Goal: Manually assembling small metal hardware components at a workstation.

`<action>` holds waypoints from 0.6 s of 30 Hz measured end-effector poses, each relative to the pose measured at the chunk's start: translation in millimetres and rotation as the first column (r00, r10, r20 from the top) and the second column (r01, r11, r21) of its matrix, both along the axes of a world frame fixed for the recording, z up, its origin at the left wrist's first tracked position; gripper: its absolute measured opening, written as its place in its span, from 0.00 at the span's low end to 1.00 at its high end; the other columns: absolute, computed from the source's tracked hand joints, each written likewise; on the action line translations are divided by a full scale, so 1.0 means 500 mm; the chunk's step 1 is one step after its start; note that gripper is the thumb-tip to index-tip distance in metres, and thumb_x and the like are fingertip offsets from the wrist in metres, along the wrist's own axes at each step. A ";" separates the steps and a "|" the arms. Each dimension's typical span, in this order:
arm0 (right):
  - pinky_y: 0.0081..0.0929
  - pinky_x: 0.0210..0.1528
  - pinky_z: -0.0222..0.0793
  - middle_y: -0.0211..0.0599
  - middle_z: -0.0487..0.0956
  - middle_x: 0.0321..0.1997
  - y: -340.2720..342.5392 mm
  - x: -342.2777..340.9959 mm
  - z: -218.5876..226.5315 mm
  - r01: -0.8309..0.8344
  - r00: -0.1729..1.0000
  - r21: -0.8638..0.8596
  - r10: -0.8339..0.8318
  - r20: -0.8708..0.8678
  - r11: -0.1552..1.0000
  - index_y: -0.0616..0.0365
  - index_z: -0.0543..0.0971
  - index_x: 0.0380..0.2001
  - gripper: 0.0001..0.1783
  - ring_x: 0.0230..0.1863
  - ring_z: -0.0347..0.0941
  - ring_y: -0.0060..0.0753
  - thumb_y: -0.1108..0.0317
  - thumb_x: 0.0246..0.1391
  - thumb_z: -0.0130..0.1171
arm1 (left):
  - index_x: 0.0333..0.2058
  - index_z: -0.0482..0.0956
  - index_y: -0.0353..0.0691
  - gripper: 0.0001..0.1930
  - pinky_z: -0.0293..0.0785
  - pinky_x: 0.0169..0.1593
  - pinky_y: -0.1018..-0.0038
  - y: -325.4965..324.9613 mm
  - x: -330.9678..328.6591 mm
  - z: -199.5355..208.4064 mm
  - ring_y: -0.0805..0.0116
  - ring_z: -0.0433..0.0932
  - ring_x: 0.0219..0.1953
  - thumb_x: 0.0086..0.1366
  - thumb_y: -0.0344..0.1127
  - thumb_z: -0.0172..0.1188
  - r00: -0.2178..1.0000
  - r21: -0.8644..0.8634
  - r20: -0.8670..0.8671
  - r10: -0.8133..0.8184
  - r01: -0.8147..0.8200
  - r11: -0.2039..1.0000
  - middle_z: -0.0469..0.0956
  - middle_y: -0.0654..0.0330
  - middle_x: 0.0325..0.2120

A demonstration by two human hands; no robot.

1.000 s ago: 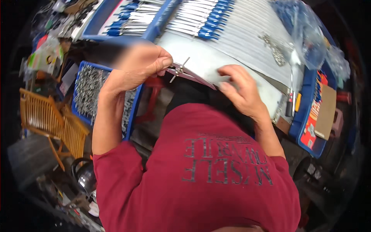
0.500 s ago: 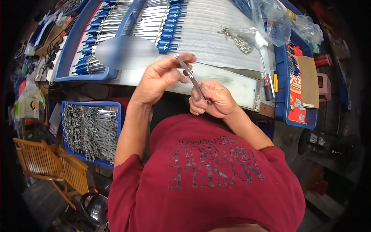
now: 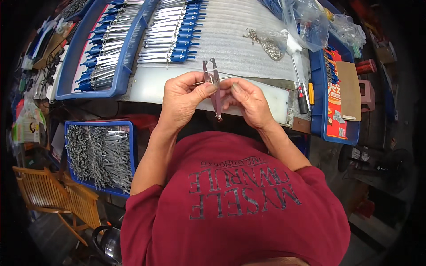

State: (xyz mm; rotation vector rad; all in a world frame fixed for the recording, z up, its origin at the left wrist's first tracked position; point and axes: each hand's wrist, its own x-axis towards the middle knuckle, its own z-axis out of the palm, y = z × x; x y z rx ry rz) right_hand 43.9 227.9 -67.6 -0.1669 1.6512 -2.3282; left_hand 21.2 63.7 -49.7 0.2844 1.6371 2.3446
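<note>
A hinged metal piece (image 3: pixel 217 103) of two long, narrow bars stands roughly upright between my hands, above the table's front edge. My left hand (image 3: pixel 179 99) is closed on it, thumb and forefinger pinching its middle. A thin rod (image 3: pixel 225 77) sticks out sideways across the bars. At the right side of the piece, my right hand (image 3: pixel 252 102) has curled fingers against it, thumb near the rod's end; the exact contact is partly hidden. Beyond lie rows of blue-handled metal tools (image 3: pixel 179 42) on the table.
Similar tools fill a blue tray (image 3: pixel 120 73) at the far left. A lower blue bin (image 3: pixel 132 153) holds many grey metal parts. Small metal pieces (image 3: pixel 270 46), screwdrivers (image 3: pixel 303 99) and another blue tray (image 3: pixel 317 113) are to the right. A wooden chair (image 3: pixel 42 190) stands lower left.
The metal piece has turned from slanted to nearly upright, and its two bars now show apart. My left hand has come down onto its middle; my right hand has shifted from its lower end.
</note>
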 end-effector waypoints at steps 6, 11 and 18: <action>0.15 0.30 0.63 0.31 0.71 0.28 -0.009 -0.007 0.021 0.098 0.987 0.134 -0.079 -0.143 0.986 0.65 0.69 0.36 0.13 0.27 0.65 0.17 0.67 0.50 0.49 | 0.31 0.72 0.26 0.08 0.71 0.33 0.81 0.013 0.011 -0.007 0.72 0.74 0.28 0.52 0.24 0.54 1.000 -0.018 -0.006 0.024 -0.024 1.000 0.74 0.56 0.25; 0.13 0.28 0.62 0.29 0.71 0.25 -0.016 -0.008 0.021 0.123 0.990 0.102 -0.115 -0.082 0.987 0.64 0.70 0.33 0.11 0.25 0.64 0.15 0.68 0.49 0.51 | 0.33 0.70 0.25 0.09 0.72 0.32 0.80 0.018 0.014 -0.007 0.71 0.74 0.27 0.51 0.23 0.54 0.999 0.044 -0.007 0.037 -0.037 0.998 0.74 0.55 0.25; 0.12 0.28 0.61 0.28 0.71 0.25 -0.018 -0.005 0.020 0.163 0.984 0.141 -0.150 -0.100 0.977 0.64 0.71 0.30 0.09 0.25 0.64 0.14 0.68 0.48 0.51 | 0.34 0.70 0.26 0.10 0.71 0.33 0.81 0.022 0.020 -0.021 0.72 0.74 0.28 0.52 0.23 0.54 0.997 -0.064 -0.049 0.060 -0.063 0.996 0.74 0.56 0.26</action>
